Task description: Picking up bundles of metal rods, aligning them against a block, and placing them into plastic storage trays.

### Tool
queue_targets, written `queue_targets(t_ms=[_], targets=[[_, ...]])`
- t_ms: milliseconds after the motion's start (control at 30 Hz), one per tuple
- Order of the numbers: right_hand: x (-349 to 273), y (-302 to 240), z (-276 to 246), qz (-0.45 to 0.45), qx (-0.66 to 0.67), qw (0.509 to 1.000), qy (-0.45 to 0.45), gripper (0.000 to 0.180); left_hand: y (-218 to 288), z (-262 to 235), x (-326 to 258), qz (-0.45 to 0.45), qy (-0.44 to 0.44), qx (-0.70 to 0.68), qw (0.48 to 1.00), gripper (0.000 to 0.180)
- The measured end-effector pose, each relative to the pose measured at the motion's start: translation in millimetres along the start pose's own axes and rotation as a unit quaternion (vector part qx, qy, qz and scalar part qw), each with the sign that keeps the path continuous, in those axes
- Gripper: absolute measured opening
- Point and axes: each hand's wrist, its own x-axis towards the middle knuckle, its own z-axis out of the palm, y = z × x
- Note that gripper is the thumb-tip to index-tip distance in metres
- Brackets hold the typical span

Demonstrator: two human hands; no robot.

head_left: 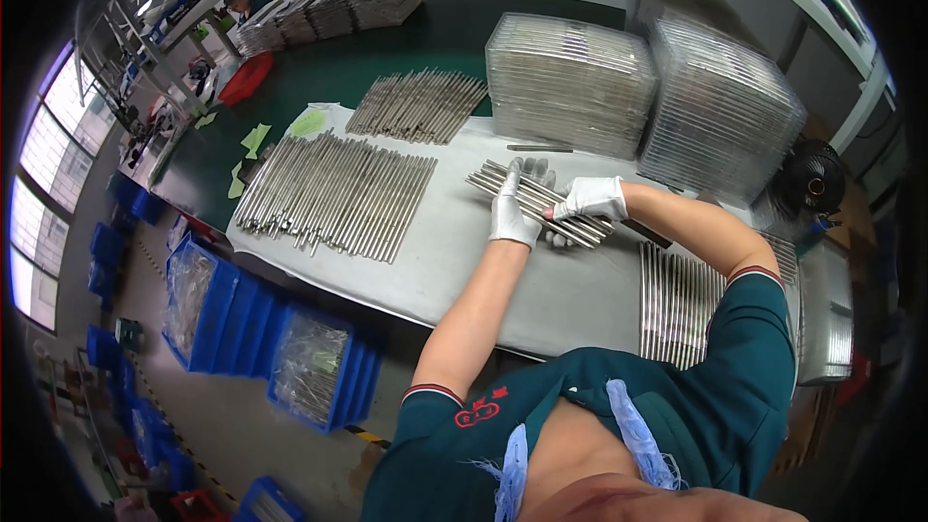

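Note:
Both of my hands wear white gloves and rest on a small batch of thin metal rods [488, 177] lying on the grey table sheet [454, 261]. My left hand [510, 211] presses flat on the batch's middle, fingers spread. My right hand [592, 199] grips the near end of the same rods. A large row of the same rods [333, 191] lies to the left, and another pile [418, 104] sits farther back. One loose rod [539, 147] lies just beyond my hands.
Two tall stacks of clear plastic trays [570, 82] [720, 111] stand behind my hands. A filled tray of rods [677, 300] lies at my right. Blue bins [208, 304] line the floor at left. A black fan [812, 184] sits at right. Another person [244, 2] works far back.

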Motion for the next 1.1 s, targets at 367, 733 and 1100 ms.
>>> queue_targets(t_ms=[367, 733, 1100], targets=[[-15, -33, -23, -0.121, -0.366, 0.908, 0.166, 0.035, 2, 1, 2, -0.045, -0.048, -0.034, 0.997, 0.039], [-38, -93, -39, -0.144, -0.455, 0.827, 0.297, 0.024, 1, 1, 0, -0.055, 0.071, -0.072, 0.993, 0.020], [-33, -165, -194, -0.052, -0.565, 0.625, 0.536, 0.030, -13, -6, 3, -0.067, 0.138, -0.015, 0.988, 0.020]])
